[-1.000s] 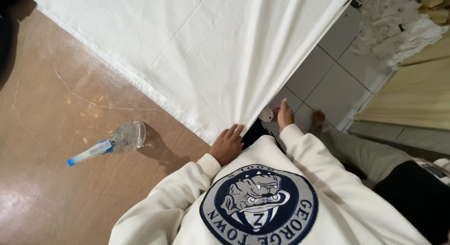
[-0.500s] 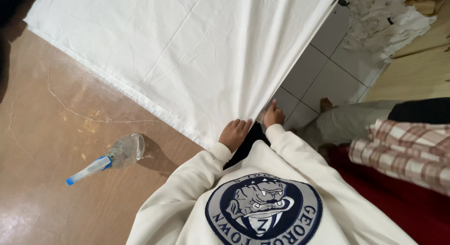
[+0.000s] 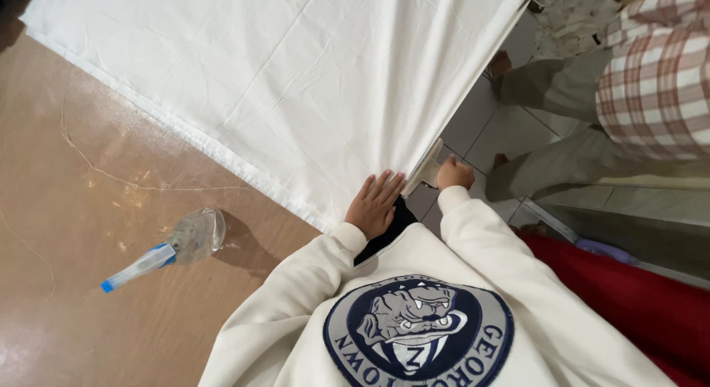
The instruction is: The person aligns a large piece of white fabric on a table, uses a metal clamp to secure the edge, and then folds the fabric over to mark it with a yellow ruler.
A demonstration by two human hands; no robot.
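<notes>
I see the white sheet (image 3: 296, 83) spread mostly flat over the brown table (image 3: 89, 231), only faint creases left; its near corner hangs off the table edge and looks unfinished. My left hand (image 3: 377, 203) lies open, palm down, fingers spread on the cloth near the hem. My right hand (image 3: 452, 174) is clenched, pinching the hanging corner. A clear spray bottle (image 3: 174, 246) lies on its side nearby.
</notes>
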